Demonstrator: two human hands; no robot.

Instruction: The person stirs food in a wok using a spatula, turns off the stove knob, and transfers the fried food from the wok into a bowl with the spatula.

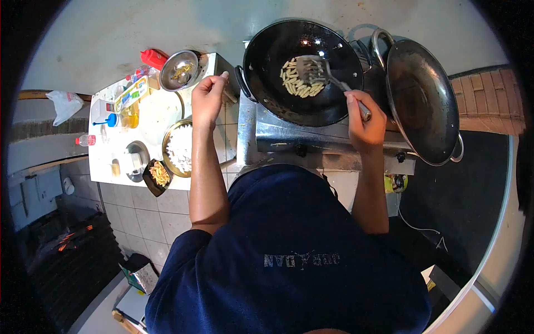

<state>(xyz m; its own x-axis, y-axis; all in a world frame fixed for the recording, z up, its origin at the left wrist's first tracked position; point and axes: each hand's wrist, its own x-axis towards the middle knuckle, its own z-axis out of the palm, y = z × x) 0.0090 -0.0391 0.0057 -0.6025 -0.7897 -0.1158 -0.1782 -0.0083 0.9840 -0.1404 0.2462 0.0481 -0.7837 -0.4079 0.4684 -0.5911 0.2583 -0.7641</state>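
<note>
In my right hand (366, 119) is the handle of a slotted metal spatula (312, 69), its blade resting over pale strips of food (300, 88) inside a black wok (267, 72). The wok sits on a metal stove (278, 133). My left hand (208, 99) is raised just left of the wok's side handle, fingers curled in and thumb up; whatever it may hold is too small or hidden to make out.
A second, larger pan (414, 106) leans at the right of the stove. On the white table (105, 167) at the left are a metal bowl (178, 71), a red bottle (153, 58), a bowl of white food (179, 149) and a dark dish (158, 177).
</note>
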